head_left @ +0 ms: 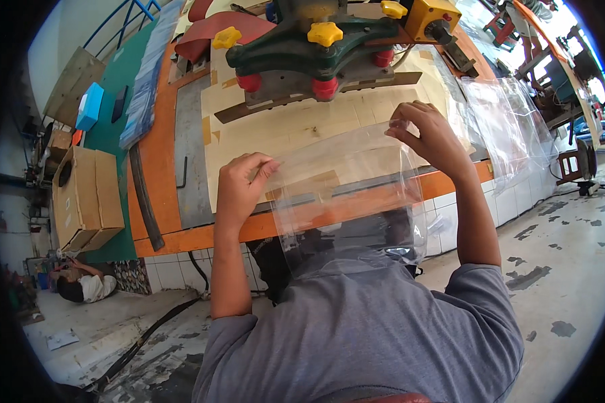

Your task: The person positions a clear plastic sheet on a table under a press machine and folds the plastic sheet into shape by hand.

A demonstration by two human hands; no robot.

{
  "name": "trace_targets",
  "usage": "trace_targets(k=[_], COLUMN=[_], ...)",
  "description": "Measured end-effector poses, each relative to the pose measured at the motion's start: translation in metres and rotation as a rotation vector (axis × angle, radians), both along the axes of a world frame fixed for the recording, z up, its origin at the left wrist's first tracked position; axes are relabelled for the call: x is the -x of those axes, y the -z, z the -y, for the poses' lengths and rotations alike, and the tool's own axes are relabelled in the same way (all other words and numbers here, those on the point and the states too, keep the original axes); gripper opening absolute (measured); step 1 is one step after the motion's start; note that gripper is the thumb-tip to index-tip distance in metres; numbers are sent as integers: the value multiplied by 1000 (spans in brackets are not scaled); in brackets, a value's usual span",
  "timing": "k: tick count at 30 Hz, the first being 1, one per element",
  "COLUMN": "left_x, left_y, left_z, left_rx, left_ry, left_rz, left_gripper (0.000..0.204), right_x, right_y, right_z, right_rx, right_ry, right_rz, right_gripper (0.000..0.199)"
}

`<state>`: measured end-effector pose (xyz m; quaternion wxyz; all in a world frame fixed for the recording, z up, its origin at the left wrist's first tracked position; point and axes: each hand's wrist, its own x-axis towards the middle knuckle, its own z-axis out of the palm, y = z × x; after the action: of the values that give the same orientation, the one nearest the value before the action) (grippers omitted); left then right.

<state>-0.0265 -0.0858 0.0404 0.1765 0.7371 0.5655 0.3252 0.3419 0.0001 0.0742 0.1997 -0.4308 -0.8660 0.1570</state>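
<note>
Between my two hands hangs a clear plastic sheet [343, 218], its far edge over the workbench and its near part draping down in front of my body. The thumb and fingers of my left hand [242, 185] pinch its far left corner. My right hand [427, 134] pinches the far right corner, a little higher and farther away. Beneath the sheet lies a pale board [262, 127] with strips of brown tape. Just beyond stands a dark green press head [302, 54] with yellow star knobs and red feet, apart from my hands.
More clear plastic sheets [507, 124] hang over the bench's right side. At left are a hex key [182, 172], a dark curved strip [144, 201], a cardboard box [84, 195] and a blue box [89, 106]. A yellow control box [431, 21] sits far right. Another person [87, 285] is low at left.
</note>
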Motion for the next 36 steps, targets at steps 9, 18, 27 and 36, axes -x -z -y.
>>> trace_targets(k=[9,18,27,36], left_x=[-1,-14,-10,-15], left_y=[35,31,46,33], left_z=[-5,-16,-9,-18], left_rx=[220,38,31,94], left_ry=[-163,-234,-180,-315], left_rz=[571,237,604,637], left_gripper=[16,17,23,15], right_x=[-7,1,10,5], right_y=[23,57,62,71], right_z=[1,-10,-7,-17], right_rx=[331,159,59,191], right_ry=[232,413,229,348], right_rz=[-256,-298,-616,-615], right_gripper=[28,28,22,26])
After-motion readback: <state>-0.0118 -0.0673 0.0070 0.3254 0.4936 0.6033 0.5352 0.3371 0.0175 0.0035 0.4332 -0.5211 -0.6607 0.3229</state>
